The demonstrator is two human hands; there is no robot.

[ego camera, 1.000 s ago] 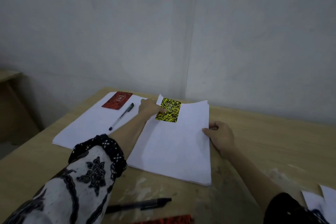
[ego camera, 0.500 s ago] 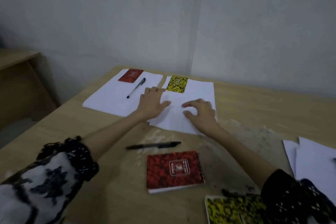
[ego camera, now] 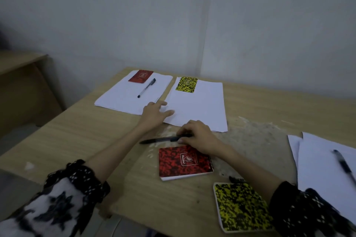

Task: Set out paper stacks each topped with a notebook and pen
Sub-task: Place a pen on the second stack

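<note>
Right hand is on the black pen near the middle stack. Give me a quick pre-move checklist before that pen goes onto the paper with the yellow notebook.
1. Right hand on the loose black pen: ok, fingers over its right end; firm grip cannot tell.
2. Pen lifted off the table: not ok, it looks flat on the wood.
3. Target stack topped with its yellow notebook: ok.
4. Bare paper beside that notebook for the pen: ok.
5. Left hand steadying the stack's near left corner: ok, resting on the paper.
6. Far left stack complete: ok, red notebook and pen on it.
</note>
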